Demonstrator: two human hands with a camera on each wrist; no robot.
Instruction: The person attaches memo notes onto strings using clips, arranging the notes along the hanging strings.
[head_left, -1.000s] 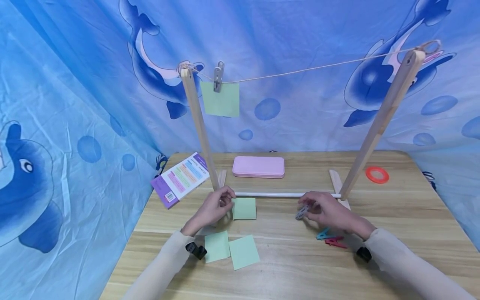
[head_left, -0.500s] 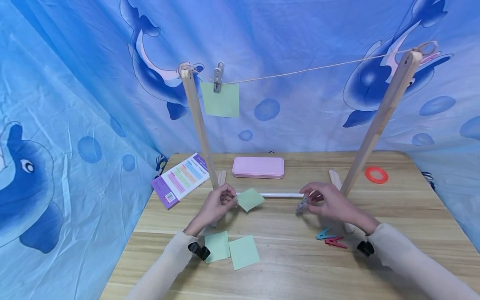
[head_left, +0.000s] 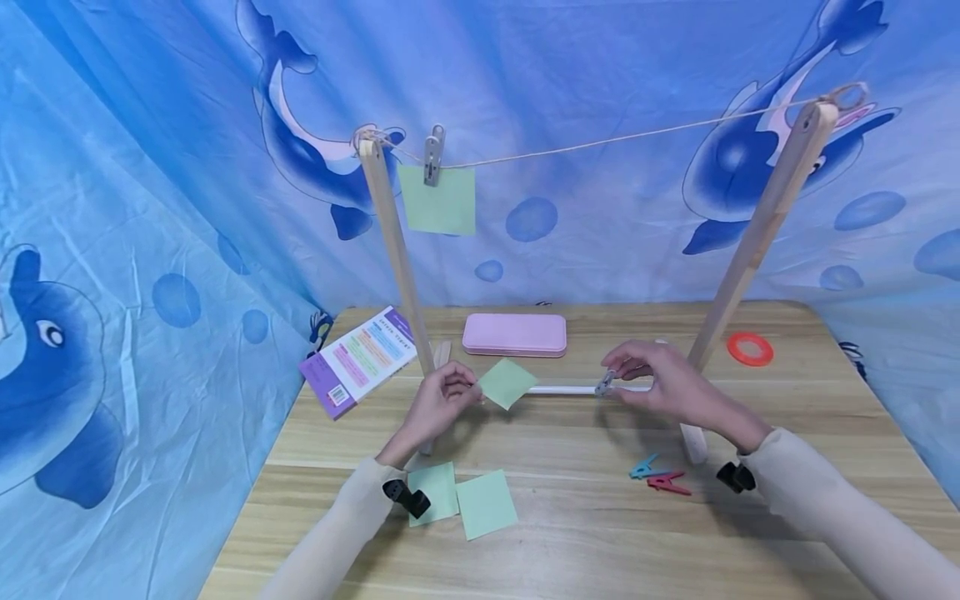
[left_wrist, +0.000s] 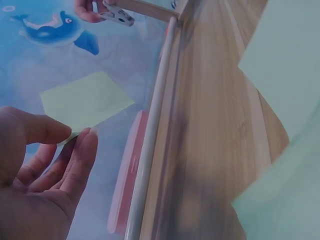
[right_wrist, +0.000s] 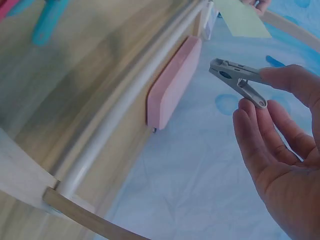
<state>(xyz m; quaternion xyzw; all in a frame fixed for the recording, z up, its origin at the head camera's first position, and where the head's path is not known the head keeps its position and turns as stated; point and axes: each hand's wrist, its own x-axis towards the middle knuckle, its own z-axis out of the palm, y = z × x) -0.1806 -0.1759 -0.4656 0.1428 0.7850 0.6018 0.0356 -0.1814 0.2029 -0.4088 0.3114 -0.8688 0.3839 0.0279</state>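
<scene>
My left hand (head_left: 442, 398) pinches a corner of a green paper square (head_left: 507, 382) and holds it off the table; in the left wrist view the same paper (left_wrist: 85, 100) sticks out from between thumb and fingers. My right hand (head_left: 660, 383) pinches a grey clothespin (head_left: 604, 383), seen close in the right wrist view as the clothespin (right_wrist: 237, 80) held by the fingertips. Both hands hover in front of the white rod (head_left: 570, 389) at the rack's base. Above, a string (head_left: 600, 143) spans two wooden posts, with one green paper (head_left: 437, 200) clipped by a grey peg (head_left: 432, 155).
Two more green squares (head_left: 468, 500) lie near the table's front. A teal peg (head_left: 643, 468) and a red peg (head_left: 670, 484) lie at the right. A pink case (head_left: 514, 334), a booklet (head_left: 360, 357) and a red ring (head_left: 750, 348) sit further back. Blue cloth surrounds the table.
My left hand lifted the green square off the table and raised it. My right hand rose with the grey clothespin, moving up and slightly back from the table.
</scene>
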